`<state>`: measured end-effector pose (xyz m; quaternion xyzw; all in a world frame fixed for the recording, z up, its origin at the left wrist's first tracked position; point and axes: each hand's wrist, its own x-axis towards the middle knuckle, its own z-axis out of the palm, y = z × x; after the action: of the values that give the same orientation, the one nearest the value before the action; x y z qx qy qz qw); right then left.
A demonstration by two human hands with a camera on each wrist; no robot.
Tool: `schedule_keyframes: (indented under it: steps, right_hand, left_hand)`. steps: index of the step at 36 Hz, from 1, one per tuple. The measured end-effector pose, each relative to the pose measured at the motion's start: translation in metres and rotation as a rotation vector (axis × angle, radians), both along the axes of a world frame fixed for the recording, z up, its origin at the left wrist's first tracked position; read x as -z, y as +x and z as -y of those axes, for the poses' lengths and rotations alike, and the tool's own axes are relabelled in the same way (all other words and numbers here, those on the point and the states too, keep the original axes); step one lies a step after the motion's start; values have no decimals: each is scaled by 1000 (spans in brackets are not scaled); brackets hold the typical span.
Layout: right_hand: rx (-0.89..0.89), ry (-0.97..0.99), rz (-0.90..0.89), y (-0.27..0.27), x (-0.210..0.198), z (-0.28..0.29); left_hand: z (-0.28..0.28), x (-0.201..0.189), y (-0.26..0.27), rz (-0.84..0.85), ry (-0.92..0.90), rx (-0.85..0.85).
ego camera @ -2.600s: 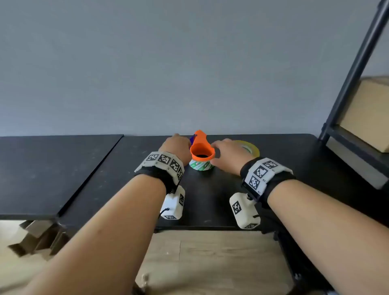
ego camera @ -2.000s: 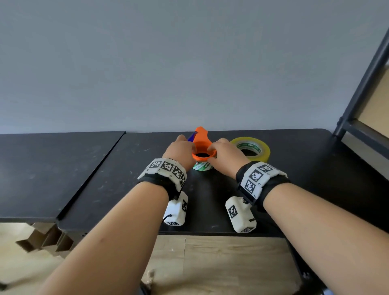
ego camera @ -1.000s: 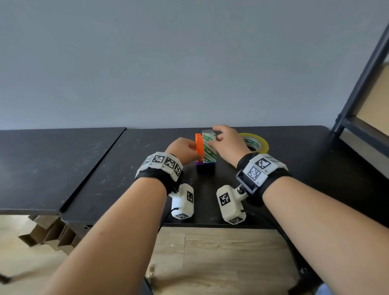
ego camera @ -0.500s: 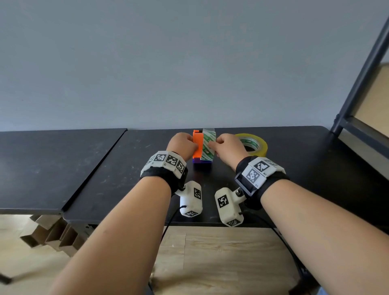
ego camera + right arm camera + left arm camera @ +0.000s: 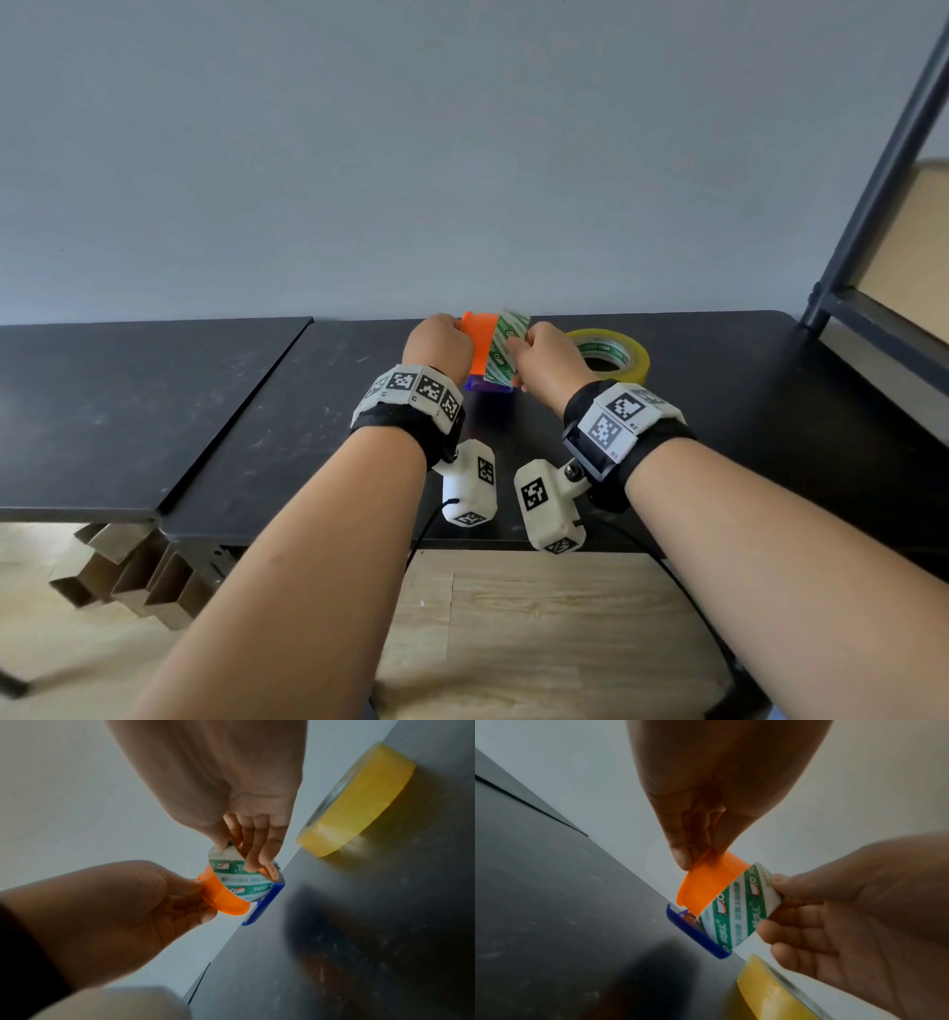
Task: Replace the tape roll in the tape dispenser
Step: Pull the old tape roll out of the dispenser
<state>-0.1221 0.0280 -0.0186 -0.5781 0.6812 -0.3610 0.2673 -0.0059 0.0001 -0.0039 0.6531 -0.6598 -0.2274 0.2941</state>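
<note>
The orange tape dispenser [image 5: 477, 345] with a blue cutter end [image 5: 488, 385] is held above the black table [image 5: 719, 411]. My left hand [image 5: 436, 347] pinches its orange body [image 5: 706, 882]. On it sits a used roll core [image 5: 506, 349] printed green and white, and my right hand [image 5: 547, 362] grips that core [image 5: 741, 912] with thumb outside and fingers reaching inside. The core [image 5: 231, 880] stands half off the orange part [image 5: 223, 900]. A fresh yellow tape roll [image 5: 611, 352] lies flat on the table just right of my right hand.
A second black table [image 5: 128, 401] adjoins on the left. A dark metal shelf frame [image 5: 873, 205] with a cardboard box [image 5: 909, 246] stands at the right. A grey wall runs close behind the tables. Folded cardboard [image 5: 128, 580] lies on the wood floor below.
The dispenser lay flat on the table, was turned upright and lifted. Now the green-and-white core is tilted and slid rightwards away from the orange body.
</note>
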Motion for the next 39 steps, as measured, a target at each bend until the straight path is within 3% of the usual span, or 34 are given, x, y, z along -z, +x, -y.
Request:
schedule_keyframes:
  steps: [7,15,22,27,32,39]
  right_hand:
    - [59,2,60,-13,1,-5]
    - [12,-72,7,-10,-3,-5]
    - [-19,-117,-10,-4,-2,1]
    - [-25,-133,-87,-8,3,5]
    - [-20,-152,-129,-12,10,9]
    - [-23,-184,-143,-18,12,11]
  left_hand:
    - [2,-9,22,57,-29,-88]
    - [0,-20,27,212,-100,-54]
    - [-10,-24,21,420,-114,44]
    - [-19,-27,18,627,-13,101]
    - [-20,-23,17,636,107,143]
    - [-6,-8,20,676,91,173]
